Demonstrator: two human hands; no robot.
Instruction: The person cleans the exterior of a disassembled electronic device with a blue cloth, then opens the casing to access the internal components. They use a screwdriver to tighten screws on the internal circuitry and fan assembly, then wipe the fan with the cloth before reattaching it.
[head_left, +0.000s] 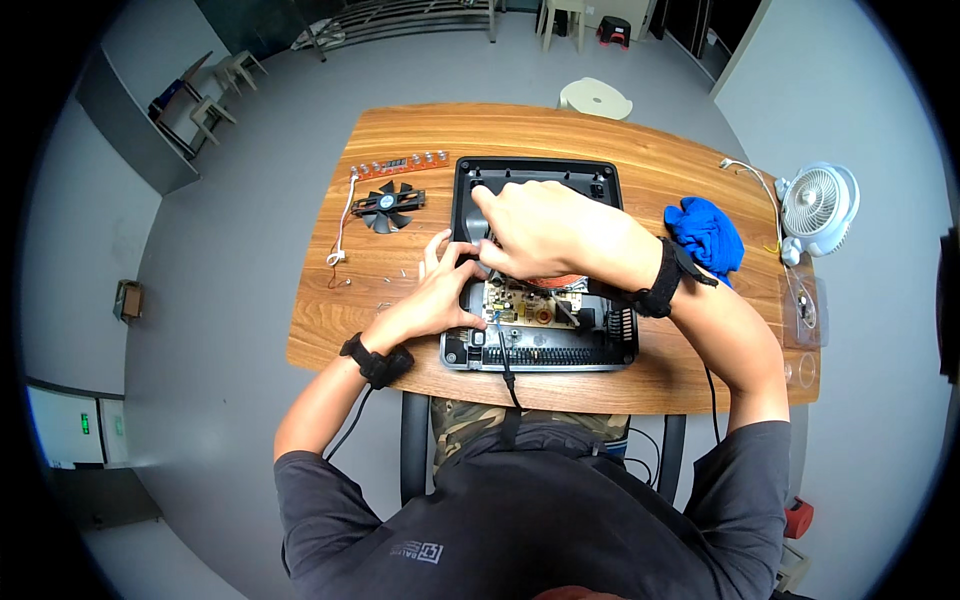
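An opened black appliance housing (463,345), with its insides exposed, lies in front of me on the wooden table. Inside are a circuit board (520,308) and, mostly covered by my right hand, a copper-coloured coil (556,282). My left hand (442,290) reaches over the housing's left rim, thumb and fingers apart, fingertips by the board's left edge. Above the upper middle of the housing is my right hand (535,235), its fingers curled closed. Whatever those fingers hold is hidden. A black power cord (508,378) leaves the housing's near side.
Left of the housing lie a black fan (388,208), an orange strip board (400,165) with a white cable, and small screws (385,306). To the right are a blue cloth (706,236), a small white fan (818,203) and a clear plastic box (804,305). A stool (595,98) stands beyond the table.
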